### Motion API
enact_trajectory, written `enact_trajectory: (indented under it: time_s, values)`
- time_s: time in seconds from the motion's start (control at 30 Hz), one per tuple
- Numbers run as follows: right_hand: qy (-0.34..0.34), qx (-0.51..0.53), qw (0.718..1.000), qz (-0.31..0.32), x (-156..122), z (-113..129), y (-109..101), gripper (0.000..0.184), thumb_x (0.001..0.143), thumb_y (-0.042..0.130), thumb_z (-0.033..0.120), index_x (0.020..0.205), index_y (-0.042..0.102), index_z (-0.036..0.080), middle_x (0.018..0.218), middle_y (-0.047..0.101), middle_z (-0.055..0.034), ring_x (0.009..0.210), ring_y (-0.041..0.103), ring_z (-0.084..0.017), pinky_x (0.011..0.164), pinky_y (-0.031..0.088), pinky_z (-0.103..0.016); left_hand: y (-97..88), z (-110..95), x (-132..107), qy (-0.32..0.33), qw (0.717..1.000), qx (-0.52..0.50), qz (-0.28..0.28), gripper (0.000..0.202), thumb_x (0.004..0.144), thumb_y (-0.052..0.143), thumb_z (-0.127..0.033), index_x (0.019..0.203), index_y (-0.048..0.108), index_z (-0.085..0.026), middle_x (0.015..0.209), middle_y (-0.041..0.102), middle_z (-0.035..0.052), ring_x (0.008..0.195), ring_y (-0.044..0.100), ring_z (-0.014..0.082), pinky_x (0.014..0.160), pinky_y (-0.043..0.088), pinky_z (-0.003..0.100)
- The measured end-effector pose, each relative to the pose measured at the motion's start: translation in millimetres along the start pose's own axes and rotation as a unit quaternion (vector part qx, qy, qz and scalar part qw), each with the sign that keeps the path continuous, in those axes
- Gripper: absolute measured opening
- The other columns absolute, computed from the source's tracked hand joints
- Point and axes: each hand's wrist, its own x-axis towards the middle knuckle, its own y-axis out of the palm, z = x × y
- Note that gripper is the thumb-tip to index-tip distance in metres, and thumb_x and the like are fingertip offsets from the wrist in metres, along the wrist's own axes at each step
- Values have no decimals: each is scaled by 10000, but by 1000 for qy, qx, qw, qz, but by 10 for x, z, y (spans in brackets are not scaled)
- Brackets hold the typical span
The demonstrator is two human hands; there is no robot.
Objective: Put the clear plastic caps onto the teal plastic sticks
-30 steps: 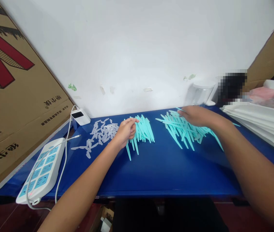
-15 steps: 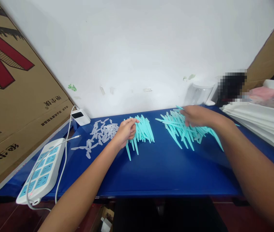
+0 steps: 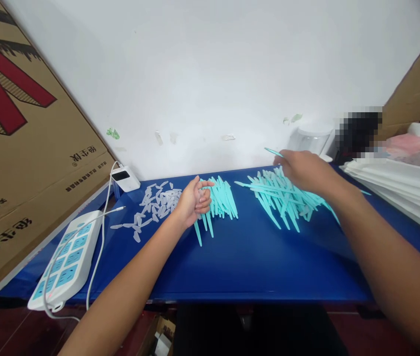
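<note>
While the near part of the blue table (image 3: 254,267) stretches bare across the lower middle of the frame, a white power strip (image 3: 93,220) with blue sockets lies slantwise at lower left, a white cable (image 3: 99,257) looping over it. Just left of centre is the left hand (image 3: 194,201), its thumb now lifted away from the forefinger, where a moment ago the two were pressed together; the other fingers are curled, and whether anything small sits behind them is hard to tell. Beside it, at centre, lies a bunch of turquoise sticks (image 3: 223,200), roughly side by side, some tips pointing towards the viewer. On its other side, centre left, small translucent pieces (image 3: 162,201) are scattered loosely. Right of centre is a messier heap of turquoise sticks (image 3: 282,195), crossing at many angles. Above its far edge, the right hand (image 3: 304,170) has risen, fingertips pinched closed on a single turquoise stick (image 3: 273,152) that points up and left; that one now seems separated from the heap, while the left hand's loosened grip looks ready to receive. Farther back, a clear jar (image 3: 311,140) stands against the white wall (image 3: 210,74)
</note>
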Motion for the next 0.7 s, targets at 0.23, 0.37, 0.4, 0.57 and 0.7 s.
enact_trajectory:
  time_s: [0.23, 0.37, 0.4, 0.57, 0.7]
  values:
    - [-199, 212, 957, 10, -449, 980, 317, 395, 1011, 559, 582, 1076, 666, 207, 663, 659, -21, 540, 539, -181, 563, 324, -297, -4, -4, 6, -51, 975, -197, -87, 408, 1066, 326, -408, 826, 535, -154, 522, 285, -68, 367, 246, 72, 331, 164, 168]
    - [-338, 173, 925, -4, -659, 1294, 639, 370, 1007, 645, 456, 1253, 613, 181, 885, 769, -75, 621, 634, -204, 590, 342, -299, 147, 93, -35, -48, 971, -210, -104, 389, 1063, 338, -392, 823, 529, -152, 514, 294, -69, 362, 255, 70, 343, 199, 182]
    - [-350, 151, 924, -12, -672, 1314, 698, 341, 1017, 634, 425, 1235, 613, 162, 890, 774, -90, 632, 650, -216, 578, 334, -303, 185, 117, -47, -48, 972, -211, -94, 381, 1062, 349, -386, 826, 532, -150, 516, 299, -68, 366, 268, 70, 351, 209, 184]
    - [-380, 119, 917, -43, -628, 1240, 790, 190, 1047, 520, 241, 1179, 632, 162, 1038, 799, -125, 702, 704, -221, 565, 341, -306, 279, 165, -82, -60, 977, -189, -82, 314, 1050, 411, -351, 830, 528, -159, 530, 345, -58, 390, 348, 82, 401, 297, 203]
    - [-325, 188, 925, -60, -592, 1196, 668, 225, 1034, 497, 231, 1175, 668, 192, 1036, 799, -107, 726, 694, -219, 618, 396, -312, 236, 179, -55, -50, 984, -150, -84, 231, 1007, 490, -318, 845, 542, -162, 567, 421, -36, 436, 442, 106, 451, 390, 225]
